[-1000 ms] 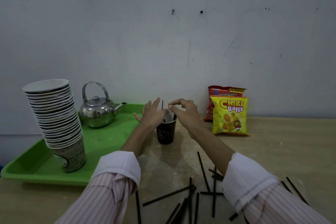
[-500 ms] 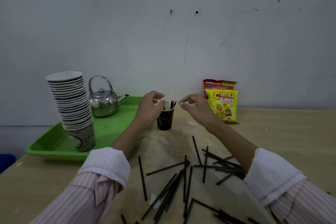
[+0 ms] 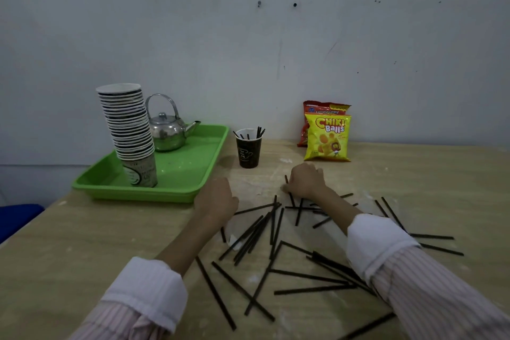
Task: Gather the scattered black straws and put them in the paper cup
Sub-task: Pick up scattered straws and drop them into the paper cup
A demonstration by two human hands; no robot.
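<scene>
A dark paper cup [image 3: 248, 152] stands upright on the wooden table, with several black straws [image 3: 258, 132] poking out of its rim. Many more black straws [image 3: 255, 232] lie scattered across the table in front of it, some crossing each other. My right hand [image 3: 305, 181] rests on the table just right of and nearer than the cup, fingers closed around one straw [image 3: 286, 179] whose end sticks out past my thumb. My left hand [image 3: 216, 200] is curled into a loose fist at the left edge of the pile, its fingers hidden, no straw visible in it.
A green tray [image 3: 176, 191] sits left of the cup, carrying a tall stack of paper cups [image 3: 127, 124] and a steel kettle [image 3: 167, 132]. A yellow snack bag [image 3: 328, 136] leans on a red bag [image 3: 325, 106] against the wall. The table's left edge runs beside something blue [image 3: 16, 215].
Both hands have left the cup's rim and dropped back to the straw pile. My right hand has closed on a straw lying on the table. The view has tilted downward.
</scene>
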